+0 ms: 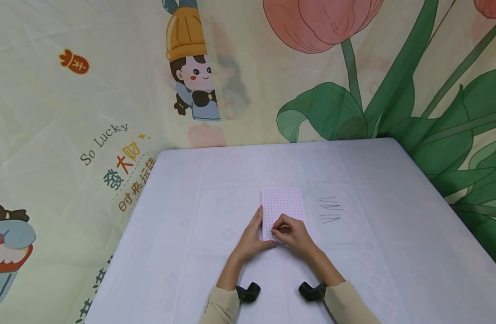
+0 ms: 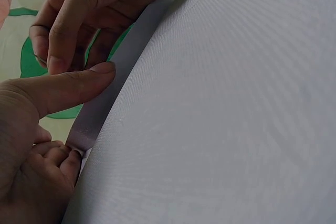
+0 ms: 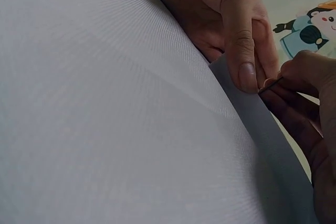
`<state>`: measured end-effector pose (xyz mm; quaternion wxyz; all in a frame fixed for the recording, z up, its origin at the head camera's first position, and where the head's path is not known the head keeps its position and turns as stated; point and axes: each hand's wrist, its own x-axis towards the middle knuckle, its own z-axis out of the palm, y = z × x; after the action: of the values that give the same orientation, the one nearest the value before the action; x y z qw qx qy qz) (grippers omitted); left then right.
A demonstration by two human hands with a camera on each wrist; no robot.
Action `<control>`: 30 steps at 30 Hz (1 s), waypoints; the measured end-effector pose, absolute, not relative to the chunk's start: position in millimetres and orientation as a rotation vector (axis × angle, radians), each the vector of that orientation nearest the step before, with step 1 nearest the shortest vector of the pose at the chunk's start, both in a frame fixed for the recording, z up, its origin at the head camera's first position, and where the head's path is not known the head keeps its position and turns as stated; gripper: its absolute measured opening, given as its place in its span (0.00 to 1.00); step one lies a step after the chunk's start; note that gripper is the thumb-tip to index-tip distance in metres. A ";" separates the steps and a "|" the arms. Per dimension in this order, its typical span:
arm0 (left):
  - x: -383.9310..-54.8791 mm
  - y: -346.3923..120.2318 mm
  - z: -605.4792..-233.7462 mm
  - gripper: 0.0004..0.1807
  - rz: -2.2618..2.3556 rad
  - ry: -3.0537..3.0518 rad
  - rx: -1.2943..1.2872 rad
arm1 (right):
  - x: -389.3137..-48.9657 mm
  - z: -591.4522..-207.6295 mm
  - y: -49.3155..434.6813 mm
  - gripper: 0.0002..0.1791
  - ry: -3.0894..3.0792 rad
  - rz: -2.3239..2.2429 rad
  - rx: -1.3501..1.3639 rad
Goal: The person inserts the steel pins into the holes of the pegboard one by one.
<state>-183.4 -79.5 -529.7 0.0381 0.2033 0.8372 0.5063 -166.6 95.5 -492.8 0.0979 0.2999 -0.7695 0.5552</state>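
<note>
A white rectangular board (image 1: 282,202), dotted with a regular grid, lies on the table. My left hand (image 1: 251,240) braces its near left corner, with straight fingers along the left side and the thumb against the near edge. The left wrist view shows that thumb (image 2: 79,87) on the board's side wall (image 2: 126,51). Above the board's near part, my right hand (image 1: 293,234) pinches a thin dark needle-like piece (image 3: 270,85) between thumb and index finger. Its lower end is close to the left thumb; whether it touches the board cannot be told.
Several thin dark needle-like pieces (image 1: 330,207) lie in a loose column right of the board. A white cloth covers the table (image 1: 215,180). Printed fabric (image 1: 248,90) hangs behind it. Black wrist devices (image 1: 249,292) sit at both cuffs.
</note>
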 end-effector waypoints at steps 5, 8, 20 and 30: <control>-183.8 -79.5 -530.5 0.63 1.551 2.575 0.613 | -167.1 -493.1 95.8 0.06 -2.276 1.651 0.902; -183.8 -79.8 -531.4 0.63 1.540 2.582 0.611 | -166.9 -493.5 95.7 0.06 -2.268 1.658 0.916; -183.0 -80.2 -533.5 0.62 1.539 2.576 0.621 | -166.0 -495.5 96.7 0.07 -2.257 1.647 0.942; -183.5 -80.4 -532.6 0.62 1.546 2.591 0.666 | -167.4 -495.2 98.8 0.12 -2.245 1.693 0.978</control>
<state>-183.5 -80.4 -532.6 0.0258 0.2156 0.8383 0.5000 -167.4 98.8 -495.2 0.0823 0.3275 -0.7515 0.5667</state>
